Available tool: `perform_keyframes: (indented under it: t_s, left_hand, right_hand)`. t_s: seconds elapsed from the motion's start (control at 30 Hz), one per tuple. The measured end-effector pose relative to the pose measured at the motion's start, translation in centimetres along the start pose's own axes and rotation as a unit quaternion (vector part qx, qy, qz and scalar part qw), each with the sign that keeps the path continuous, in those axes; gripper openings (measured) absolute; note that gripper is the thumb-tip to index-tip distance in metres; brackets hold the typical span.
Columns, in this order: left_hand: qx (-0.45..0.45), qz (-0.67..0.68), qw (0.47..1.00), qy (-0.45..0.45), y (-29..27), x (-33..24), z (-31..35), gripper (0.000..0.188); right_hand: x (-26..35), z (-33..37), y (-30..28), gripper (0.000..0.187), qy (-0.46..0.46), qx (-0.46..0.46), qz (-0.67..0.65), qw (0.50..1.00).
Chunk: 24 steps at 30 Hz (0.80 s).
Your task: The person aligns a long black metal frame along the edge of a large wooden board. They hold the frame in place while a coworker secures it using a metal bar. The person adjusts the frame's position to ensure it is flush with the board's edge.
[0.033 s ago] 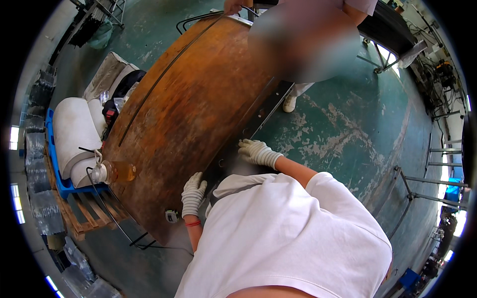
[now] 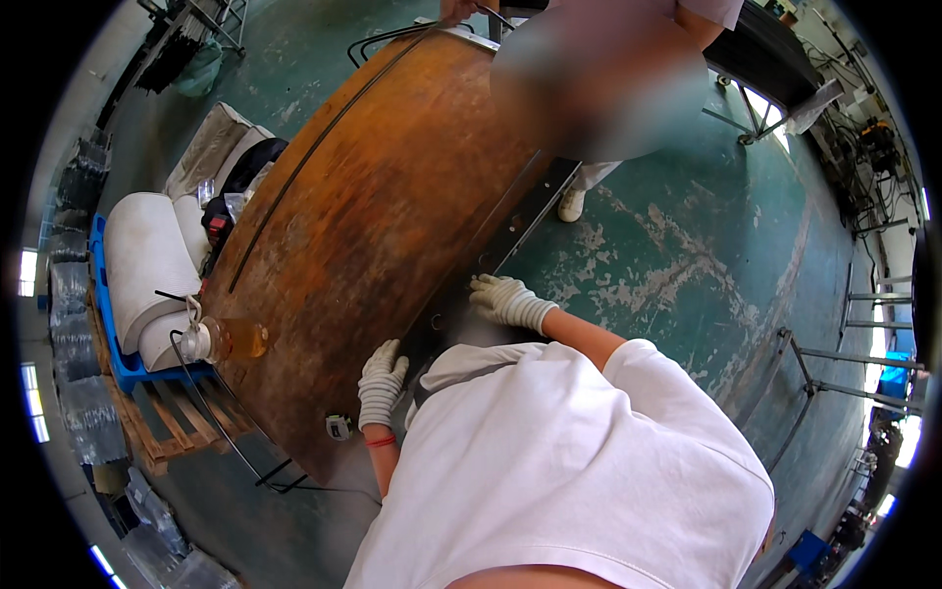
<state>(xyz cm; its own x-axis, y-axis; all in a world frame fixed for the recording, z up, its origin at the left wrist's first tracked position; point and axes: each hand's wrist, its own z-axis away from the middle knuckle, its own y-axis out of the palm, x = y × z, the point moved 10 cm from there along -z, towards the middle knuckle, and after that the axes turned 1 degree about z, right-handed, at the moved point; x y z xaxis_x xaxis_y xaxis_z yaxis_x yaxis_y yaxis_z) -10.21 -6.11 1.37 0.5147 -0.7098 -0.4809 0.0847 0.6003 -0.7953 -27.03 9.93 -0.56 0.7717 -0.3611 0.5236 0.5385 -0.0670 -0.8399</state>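
My left hand [image 2: 381, 383], in a white knit glove, lies on the near edge of a rust-brown table [image 2: 373, 206], fingers stretched out and thumb apart. My right hand [image 2: 505, 299], gloved alike, rests with its fingers out on the dark metal edge strip [image 2: 510, 231]. Neither hand visibly holds anything. A long thin black rod [image 2: 312, 147] lies along the table's far side. At its upper end is a co-worker's hand [image 2: 457, 10]. A small pale and dark boxy thing, perhaps a tape measure [image 2: 339, 427], sits beside my left hand.
A clear jar of amber liquid [image 2: 235, 340] is at the table's left end, by a bent black metal frame [image 2: 206, 407]. White rolls [image 2: 152, 265] lie on a blue pallet [image 2: 128, 373] beyond. The co-worker, partly blurred, stands across at the top. Metal racks [image 2: 844, 358] stand at right.
The black rod has shifted slightly to the left on the table, and the co-worker's hand has moved slightly with it. My hands stay in place.
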Motion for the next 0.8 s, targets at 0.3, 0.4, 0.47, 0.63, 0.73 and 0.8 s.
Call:
perform_keyframes:
  t_s: [0.3,0.4,0.47,0.63,0.73,0.8]
  left_hand:
    - [0.0,-0.021,1.0,0.011,0.1,-0.4,-0.3,0.045]
    - [0.005,-0.017,1.0,0.016,0.1,-0.7,-0.3,0.045]
    - [0.009,-0.011,1.0,0.015,-0.1,-1.1,-0.1,0.045]
    - [0.011,-0.011,0.999,0.031,0.0,-2.2,-0.3,0.046]
    - [0.011,-0.019,0.999,0.029,0.0,-2.2,-0.5,0.046]
    - [0.014,-0.023,0.999,0.021,0.0,-2.2,-0.4,0.047]
  right_hand:
    - [-0.1,-0.1,0.3,0.028,-0.003,0.0,0.015,1.0]
    - [-0.1,-0.1,0.4,0.028,-0.002,0.003,0.015,1.0]
    - [-0.1,-0.3,0.5,0.028,-0.002,0.007,0.017,1.0]
    - [-0.1,0.0,0.2,0.028,0.0,0.004,0.014,1.0]
    - [-0.1,0.2,0.1,0.029,0.002,-0.003,0.0,1.0]
    - [0.1,0.1,0.0,0.029,0.005,0.006,-0.006,1.0]
